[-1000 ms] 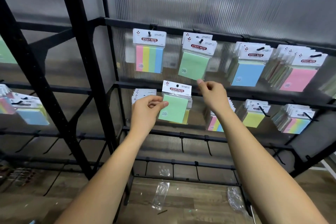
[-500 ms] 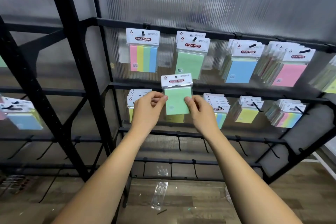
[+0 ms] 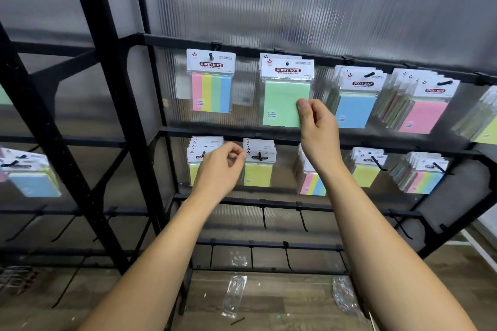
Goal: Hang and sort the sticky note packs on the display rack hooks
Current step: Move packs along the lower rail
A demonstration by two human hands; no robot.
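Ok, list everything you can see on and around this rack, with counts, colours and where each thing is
Rack frame: one, black metal, across the view.
Striped pack: one in front, pink, yellow, green and blue, top row, far left hook.
Green pack: one in front, another behind, top row, second hook.
Blue packs: a bunch, top row, third hook.
Pink packs: a bunch, top row, fourth hook.
Yellow packs: a bunch, middle row, second hook; more bunches either side, exact counts unclear.
Empty hooks: several, black, lower bars.
Clear wrappers: at least two, on the wood floor.
Left hand: one, curled fingers, holding nothing, by the middle row.
Right hand: one, fingers pinching the green pack's right edge.
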